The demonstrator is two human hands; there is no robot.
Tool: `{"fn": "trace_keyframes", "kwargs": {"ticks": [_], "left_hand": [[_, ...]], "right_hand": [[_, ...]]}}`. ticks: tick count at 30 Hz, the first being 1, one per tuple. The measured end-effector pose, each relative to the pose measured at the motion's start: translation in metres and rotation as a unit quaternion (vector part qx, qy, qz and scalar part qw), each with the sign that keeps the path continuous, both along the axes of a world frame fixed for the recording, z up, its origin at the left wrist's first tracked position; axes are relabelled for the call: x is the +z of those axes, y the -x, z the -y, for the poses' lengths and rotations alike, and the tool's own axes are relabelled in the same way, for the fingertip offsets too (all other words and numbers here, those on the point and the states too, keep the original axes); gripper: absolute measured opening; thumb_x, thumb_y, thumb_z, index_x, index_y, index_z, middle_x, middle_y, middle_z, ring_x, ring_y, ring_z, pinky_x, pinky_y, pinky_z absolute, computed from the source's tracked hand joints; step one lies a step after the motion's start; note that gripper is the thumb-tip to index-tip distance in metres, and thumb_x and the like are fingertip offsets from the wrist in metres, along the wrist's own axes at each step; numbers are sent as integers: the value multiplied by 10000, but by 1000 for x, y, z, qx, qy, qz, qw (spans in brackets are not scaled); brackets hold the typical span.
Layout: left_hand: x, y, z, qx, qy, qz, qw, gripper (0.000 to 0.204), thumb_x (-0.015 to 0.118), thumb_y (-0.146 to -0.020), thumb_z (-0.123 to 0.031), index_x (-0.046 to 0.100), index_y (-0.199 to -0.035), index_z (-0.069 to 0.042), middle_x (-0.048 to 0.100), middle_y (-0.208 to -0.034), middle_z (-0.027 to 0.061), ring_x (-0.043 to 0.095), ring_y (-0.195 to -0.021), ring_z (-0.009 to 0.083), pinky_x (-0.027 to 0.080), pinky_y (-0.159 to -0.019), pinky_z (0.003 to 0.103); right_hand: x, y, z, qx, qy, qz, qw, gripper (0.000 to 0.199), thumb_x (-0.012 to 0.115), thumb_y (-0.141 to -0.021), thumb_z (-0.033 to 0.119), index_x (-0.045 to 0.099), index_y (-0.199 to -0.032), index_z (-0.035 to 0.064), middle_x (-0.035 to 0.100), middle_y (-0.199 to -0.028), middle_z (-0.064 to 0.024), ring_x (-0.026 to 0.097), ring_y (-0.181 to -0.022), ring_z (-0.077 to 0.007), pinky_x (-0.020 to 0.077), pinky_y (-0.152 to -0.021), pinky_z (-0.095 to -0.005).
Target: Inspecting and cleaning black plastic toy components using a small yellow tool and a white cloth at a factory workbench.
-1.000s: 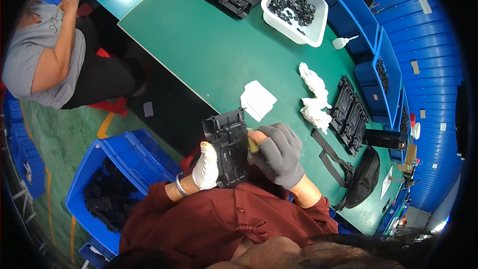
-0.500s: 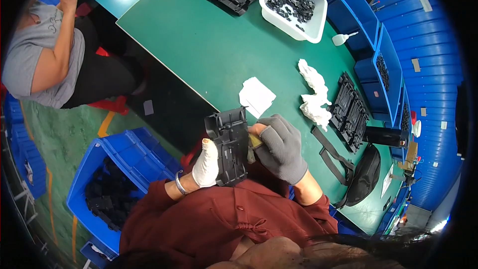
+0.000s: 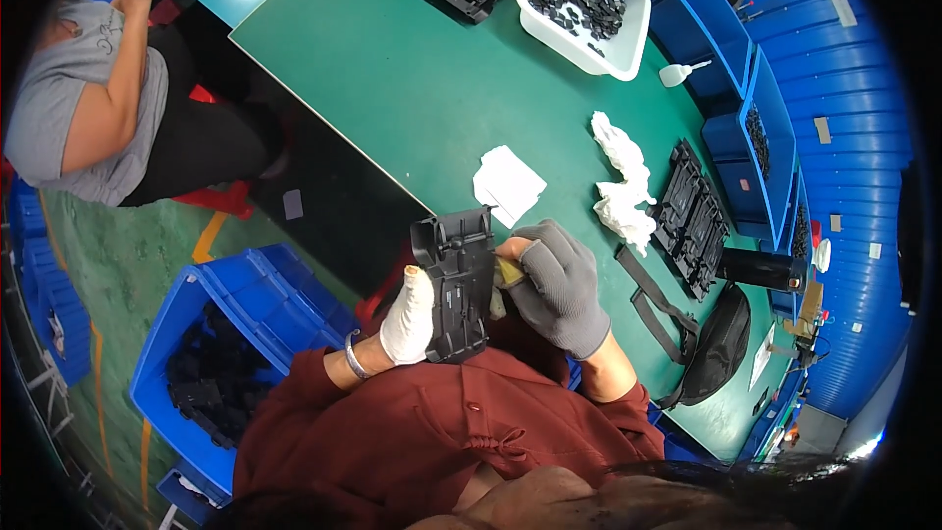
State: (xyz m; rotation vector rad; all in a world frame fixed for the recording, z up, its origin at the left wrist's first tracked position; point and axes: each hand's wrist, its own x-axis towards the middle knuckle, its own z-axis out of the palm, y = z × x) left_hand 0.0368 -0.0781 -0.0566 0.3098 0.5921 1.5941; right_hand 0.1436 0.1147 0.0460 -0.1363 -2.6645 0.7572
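My left hand (image 3: 408, 316), in a white glove, grips the lower left side of a long black plastic frame part (image 3: 456, 280) that I hold upright in front of my chest. My right hand (image 3: 557, 285), in a grey glove, presses a small yellowish tool (image 3: 507, 272) against the part's right edge. The part hangs over the near edge of the green table (image 3: 422, 88). A white cloth square (image 3: 508, 184) lies on the table just beyond the part.
A blue crate (image 3: 231, 285) of black parts stands on the floor to my left. On the table are crumpled white rags (image 3: 623, 186), a black frame part (image 3: 692, 221), a white bin (image 3: 628, 49) of small black pieces, a black bag (image 3: 716, 348) and blue bins (image 3: 746, 152). Another person (image 3: 88, 108) sits at far left.
The part and both hands have shifted slightly; my right hand has worked the yellowish tool along the part's right edge. Nothing on the table has moved.
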Motion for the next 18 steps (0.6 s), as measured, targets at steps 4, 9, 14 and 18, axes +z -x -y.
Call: {"fn": "trace_keyframes", "kwargs": {"ticks": [4, 9, 14, 18], "left_hand": [[2, 1, -1, 1, -3, 0, 1000, 1143, 275, -984, -940, 411, -1678, -42, 682, -1427, 142, 697, -1245, 227, 581, -1024, 377], [10, 1, -6, 1, 52, -5, 999, 1261, 413, -816, -1044, 538, -1555, -29, 728, -1285, 188, 741, -1141, 303, 626, -954, 436], [22, 10, -12, -10, 14, -25, 1000, 1202, 351, -905, -993, 482, -1618, -35, 722, -1311, 152, 721, -1158, 245, 595, -986, 390], [30, 13, -23, -14, -28, -50, 998, 1164, 310, -953, -966, 462, -1644, -41, 709, -1352, 129, 709, -1171, 213, 582, -1006, 376]], "right_hand": [[-1, -1, 0, -6, 12, 1, 1000, 496, 788, -657, -33, 687, -1136, 50, 681, -1006, -107, 677, -858, -326, 549, -699, -429], [-6, -3, 1, -27, 23, -10, 999, 470, 796, -665, -46, 691, -1114, 46, 687, -1013, -114, 693, -844, -326, 552, -691, -422], [-6, -6, 2, -43, 23, -62, 997, 473, 794, -686, -65, 704, -1138, 39, 710, -1021, -115, 703, -828, -317, 554, -687, -396], [-1, -12, 3, -55, -41, -129, 989, 464, 781, -705, -75, 724, -1153, 28, 736, -1030, -115, 706, -794, -297, 551, -664, -383]]}}
